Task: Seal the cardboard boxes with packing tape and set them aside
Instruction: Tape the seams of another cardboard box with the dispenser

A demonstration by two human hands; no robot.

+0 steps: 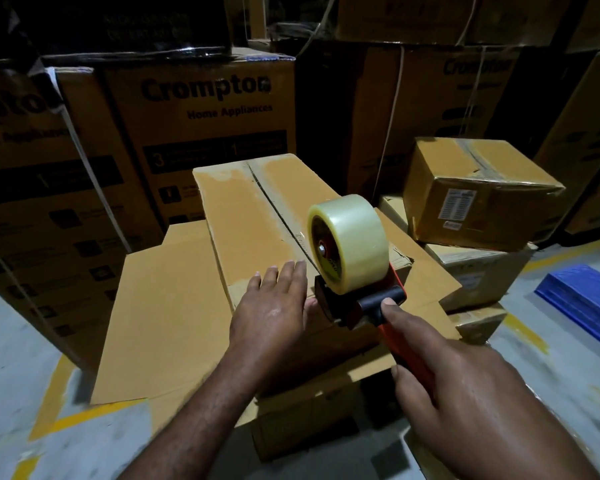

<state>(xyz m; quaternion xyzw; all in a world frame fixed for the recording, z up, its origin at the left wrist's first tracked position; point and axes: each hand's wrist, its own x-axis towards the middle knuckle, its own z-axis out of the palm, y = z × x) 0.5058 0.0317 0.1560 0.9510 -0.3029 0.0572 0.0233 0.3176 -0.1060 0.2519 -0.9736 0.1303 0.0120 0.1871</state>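
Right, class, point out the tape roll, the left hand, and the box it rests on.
tape roll [357, 237]: head view, on its clear outer band.
left hand [274, 306]: head view, on the back of the hand.
box [243, 216]: head view, on the top flap left of the seam.

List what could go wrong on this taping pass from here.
1. The left hand lies flat on the box right beside the tape dispenser, which the right hand grips. The thumb could get caught under the tape as the dispenser moves.
2. The seam runs away from the person at an angle, so the tape may drift off it and leave part of the flaps unsealed.
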